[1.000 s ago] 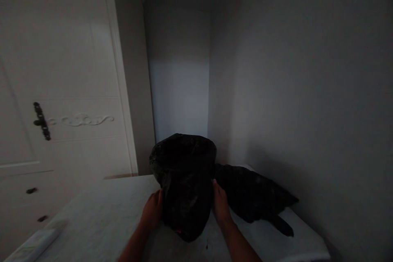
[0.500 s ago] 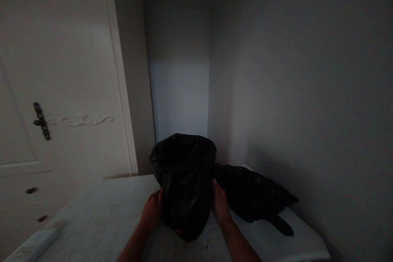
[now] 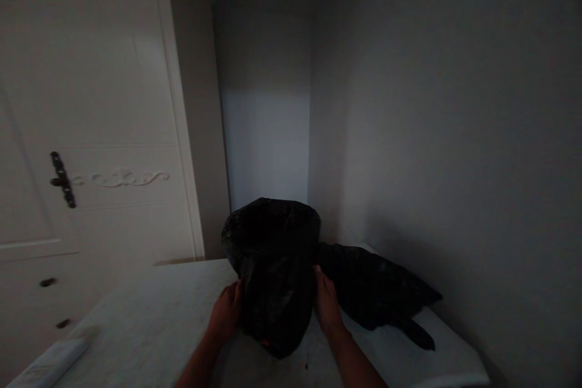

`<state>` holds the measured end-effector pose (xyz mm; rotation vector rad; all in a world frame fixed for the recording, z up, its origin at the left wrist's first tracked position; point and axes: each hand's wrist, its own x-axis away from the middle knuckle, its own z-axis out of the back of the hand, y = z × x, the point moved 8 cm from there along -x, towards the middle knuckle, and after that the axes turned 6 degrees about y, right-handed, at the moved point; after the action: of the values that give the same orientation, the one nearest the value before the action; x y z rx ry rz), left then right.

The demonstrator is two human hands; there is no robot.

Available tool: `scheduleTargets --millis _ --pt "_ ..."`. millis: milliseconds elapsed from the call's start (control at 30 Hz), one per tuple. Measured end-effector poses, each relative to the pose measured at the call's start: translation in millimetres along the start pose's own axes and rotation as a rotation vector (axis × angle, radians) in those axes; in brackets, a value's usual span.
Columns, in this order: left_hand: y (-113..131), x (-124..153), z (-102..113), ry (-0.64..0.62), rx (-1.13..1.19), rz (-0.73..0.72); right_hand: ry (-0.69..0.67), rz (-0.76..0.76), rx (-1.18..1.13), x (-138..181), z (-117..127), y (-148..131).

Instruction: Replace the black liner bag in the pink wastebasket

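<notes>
Bag (image 3: 277, 297), black. Head view: on the table (image 3: 159, 297), near its middle; mouth up, long axis roughly upright. Left hand (image 3: 227, 306) and right hand (image 3: 326, 297) hold its sides. Step, apparently: steadying. Next move likely calls for even pressure. Second bag (image 3: 377, 285): table's right side.

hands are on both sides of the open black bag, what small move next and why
I'd probably smooth the black plastic bag gently downward: the left hand and right hand are at its opposite sides, its wide mouth gapes at the top, and its front looks creased, though the dimness hides detail.
</notes>
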<state>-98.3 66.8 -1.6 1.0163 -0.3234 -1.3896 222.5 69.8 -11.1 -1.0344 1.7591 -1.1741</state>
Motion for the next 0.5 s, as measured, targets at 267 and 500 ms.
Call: scheduleTargets --millis 267,500 --pt "6.0 2.0 1.4 -0.002 -0.062 -0.002 -0.007 0.002 -0.038 -0.3 -0.5 3.0" --pt "13.8 3.2 1.6 -0.047 -0.057 0.009 0.011 0.022 -0.016 -0.4 0.3 -1.3"
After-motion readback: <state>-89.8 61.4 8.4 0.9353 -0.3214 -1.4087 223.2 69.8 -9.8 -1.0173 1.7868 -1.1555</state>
